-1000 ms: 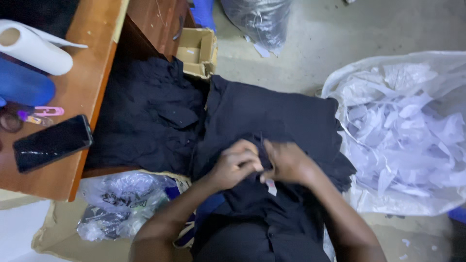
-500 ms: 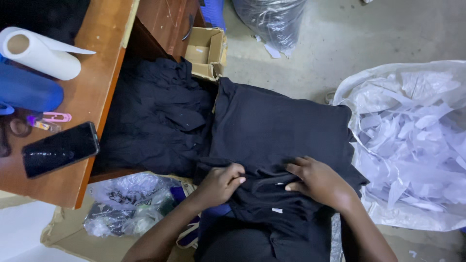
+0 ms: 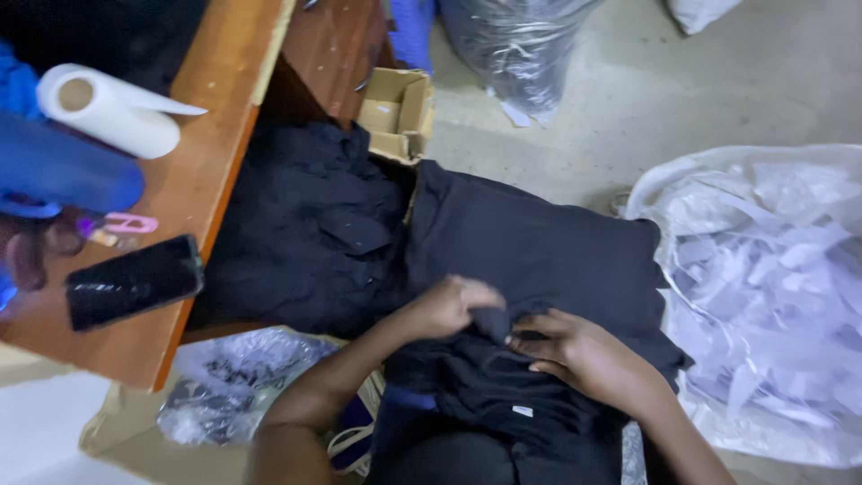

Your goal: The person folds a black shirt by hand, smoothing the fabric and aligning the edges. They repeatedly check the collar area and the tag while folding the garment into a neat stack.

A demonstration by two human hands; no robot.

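**Gathering the black garment on my lap**

My left hand (image 3: 446,308) lay curled on the black garment (image 3: 539,260) spread over my lap, its fingers (image 3: 476,294) bent down into a bunch of cloth near the middle of the piece. My right hand (image 3: 584,355) rested just beside it, fingers (image 3: 530,343) half closed, tips pressed on the same fold; I could not tell whether they truly pinched the cloth or only held it flat. The two hands nearly touched over that gathered ridge. A small white label (image 3: 522,411) showed on the fabric nearer my body.

By my reckoning I was in the middle of folding or bunching the garment, the far part lying smooth toward the floor and the near part crumpled under my hands. The next move seemed to call for a firm pinch with both hands on the ridge and an even pull, so the cloth would not slip askew.

A pile of dark clothing (image 3: 310,229) lay to my left, touching the garment's edge, with a small cardboard box (image 3: 400,112) beyond it. On the wooden counter (image 3: 206,171) lay a white paper roll (image 3: 108,110) and a black phone (image 3: 133,281). A clear bag of white scraps (image 3: 763,296) sat to my right.
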